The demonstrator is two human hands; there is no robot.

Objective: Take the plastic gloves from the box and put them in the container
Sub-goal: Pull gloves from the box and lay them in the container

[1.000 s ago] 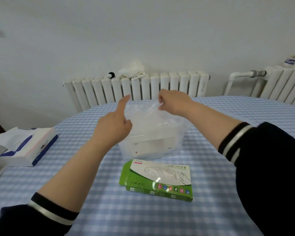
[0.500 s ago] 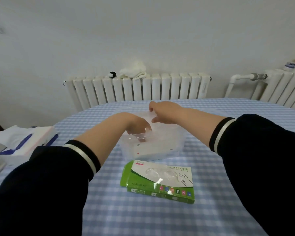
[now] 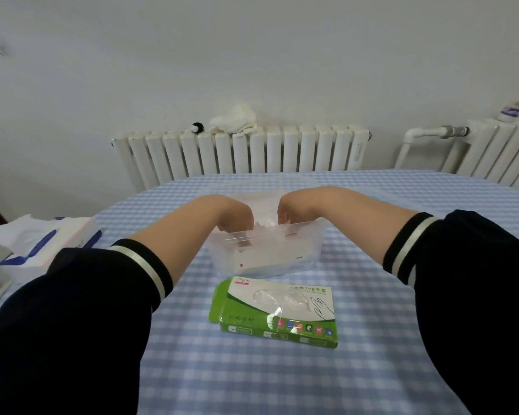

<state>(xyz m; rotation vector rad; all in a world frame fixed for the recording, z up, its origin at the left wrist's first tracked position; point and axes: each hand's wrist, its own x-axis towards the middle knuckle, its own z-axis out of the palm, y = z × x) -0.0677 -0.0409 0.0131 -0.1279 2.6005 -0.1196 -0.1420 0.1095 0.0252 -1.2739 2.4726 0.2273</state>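
Green box (image 3: 277,313), label "TPE", smaller print unreadable

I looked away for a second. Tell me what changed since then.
Both hands came down from above the container into it, pressing the plastic glove inside: left hand, right hand. Whether they still grip it is hidden. The green glove box and tissue pack stayed put.

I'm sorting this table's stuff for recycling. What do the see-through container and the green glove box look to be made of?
The container looks like clear, smooth rigid plastic: the hands and table pattern show through its walls. The glove box looks like printed glossy cardboard with folded edges, probably film-wrapped or with a plastic window, given the bright glare streak on top. Which of the two cannot be told.
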